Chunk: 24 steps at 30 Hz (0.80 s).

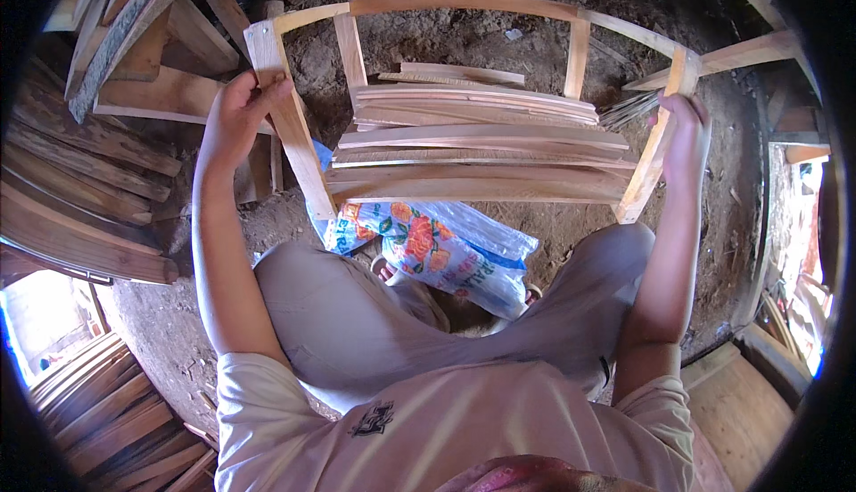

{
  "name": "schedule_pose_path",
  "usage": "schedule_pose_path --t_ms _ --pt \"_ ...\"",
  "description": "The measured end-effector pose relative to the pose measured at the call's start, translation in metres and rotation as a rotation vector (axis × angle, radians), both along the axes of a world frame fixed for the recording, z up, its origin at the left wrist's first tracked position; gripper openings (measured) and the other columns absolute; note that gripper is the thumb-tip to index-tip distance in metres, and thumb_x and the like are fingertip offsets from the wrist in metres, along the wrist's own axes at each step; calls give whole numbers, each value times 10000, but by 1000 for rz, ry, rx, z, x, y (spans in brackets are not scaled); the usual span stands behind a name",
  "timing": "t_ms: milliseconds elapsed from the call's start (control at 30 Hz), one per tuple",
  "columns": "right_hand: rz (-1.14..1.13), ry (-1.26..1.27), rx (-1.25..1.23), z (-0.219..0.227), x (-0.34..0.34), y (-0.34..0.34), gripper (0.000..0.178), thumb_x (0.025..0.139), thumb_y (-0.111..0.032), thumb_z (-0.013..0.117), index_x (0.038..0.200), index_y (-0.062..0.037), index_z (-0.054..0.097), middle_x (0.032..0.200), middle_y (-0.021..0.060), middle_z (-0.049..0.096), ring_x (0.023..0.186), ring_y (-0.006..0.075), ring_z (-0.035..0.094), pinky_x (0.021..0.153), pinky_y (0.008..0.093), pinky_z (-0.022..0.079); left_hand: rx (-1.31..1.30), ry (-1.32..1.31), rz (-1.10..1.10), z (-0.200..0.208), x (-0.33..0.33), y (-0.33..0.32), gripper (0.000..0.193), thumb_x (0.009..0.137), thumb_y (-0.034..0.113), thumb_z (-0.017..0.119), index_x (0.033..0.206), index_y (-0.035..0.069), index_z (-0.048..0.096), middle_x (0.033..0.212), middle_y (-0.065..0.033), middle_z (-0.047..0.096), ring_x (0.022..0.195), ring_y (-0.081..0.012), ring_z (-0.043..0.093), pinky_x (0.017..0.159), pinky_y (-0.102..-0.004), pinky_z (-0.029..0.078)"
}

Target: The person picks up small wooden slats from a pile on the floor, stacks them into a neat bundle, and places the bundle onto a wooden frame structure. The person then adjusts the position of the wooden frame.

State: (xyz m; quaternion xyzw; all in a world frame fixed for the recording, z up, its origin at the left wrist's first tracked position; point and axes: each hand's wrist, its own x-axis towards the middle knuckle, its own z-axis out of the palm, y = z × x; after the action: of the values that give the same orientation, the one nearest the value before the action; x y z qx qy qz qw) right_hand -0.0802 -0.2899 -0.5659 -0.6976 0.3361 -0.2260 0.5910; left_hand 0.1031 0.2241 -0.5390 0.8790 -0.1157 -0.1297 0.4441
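Note:
A pale wooden frame (pixel 305 157) is held up in front of me, with a post at each side and a long rail curving across its far side. My left hand (pixel 236 122) is closed around the left post near its upper end, thumb on the near face. On the right post, my right hand (pixel 685 135) grips near the upper end, its fingers partly hidden. Several thin wooden slats (pixel 486 140) show between the posts; which of them belong to the frame and which lie behind it I cannot tell.
A printed plastic sack (pixel 437 256) lies on the dirt floor (pixel 727 215) between my legs. Stacked planks (pixel 80 193) and curved boards stand at the left, with more strips (pixel 116 403) at lower left. A wooden panel (pixel 736 403) lies at lower right.

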Motion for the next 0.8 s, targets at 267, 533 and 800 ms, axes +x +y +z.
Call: schedule_pose_path --t_ms 267,533,800 --pt "114 134 -14 -16 53 -35 314 868 -254 684 1062 -7 661 917 66 622 745 164 645 702 322 460 -53 -268 266 -39 28 -39 432 1030 445 670 999 15 687 833 -24 605 796 -113 517 744 -302 446" --pt "217 292 -751 -41 64 -42 763 923 -405 734 1506 19 481 1359 221 658 1211 338 674 1046 413 495 35 -342 120 -69 38 -46 600 969 361 747 1340 -58 529 1204 -232 699 1156 -325 683 959 -407 526" --pt "186 567 -1538 -28 74 9 769 946 -333 730 1538 38 409 1420 346 540 1333 451 563 1152 444 448 262 -466 179 -74 24 -70 568 1034 239 572 1459 -82 375 1350 -345 573 1258 -516 568 1063 -532 474"
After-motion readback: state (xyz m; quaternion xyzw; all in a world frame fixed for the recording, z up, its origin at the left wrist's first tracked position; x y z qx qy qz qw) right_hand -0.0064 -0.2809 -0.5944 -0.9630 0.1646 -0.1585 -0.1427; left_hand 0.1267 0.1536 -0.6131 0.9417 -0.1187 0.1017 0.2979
